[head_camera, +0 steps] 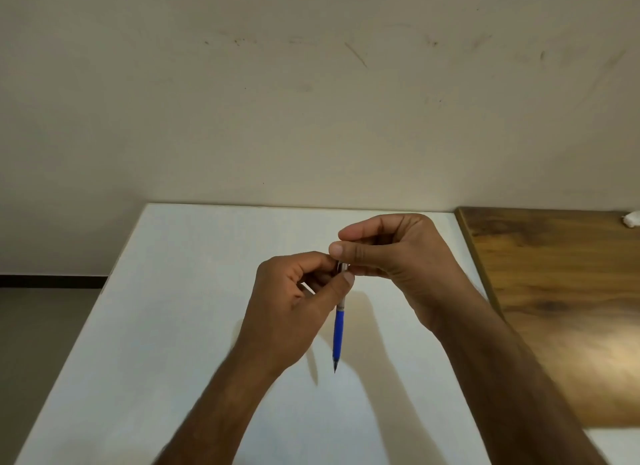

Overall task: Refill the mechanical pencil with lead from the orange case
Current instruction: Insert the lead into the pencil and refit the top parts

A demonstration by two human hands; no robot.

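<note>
Here the left hand (298,298) is gripping the mechanical pencil (338,329) near its upper end, thumb pressing the grey barrel, so that the blue grip and dark tip are hanging down above the white table (194,326) without touching it. The right hand (391,253) is closing thumb and forefinger at the very top of the pencil, just above the left thumb; whether it is pinching the cap, a stick of lead, or only the barrel end is hidden by the fingertips, so I cannot tell. The orange case is not showing anywhere in view; it may be lying outside the frame or concealed in a palm.

Judging from this, the work is sitting at the top-end step, either opening the pencil or feeding lead in. The risks are plain. Lead is thin and brittle, so it is likely to snap if the fingers are pushing it at an angle to the barrel mouth. A small cap could slip from the pinch and roll across the table toward the wooden surface (554,291) on the right. And with the pencil hanging tip-down in a light hold, a loosening left thumb would be letting it drop onto its point.
</note>
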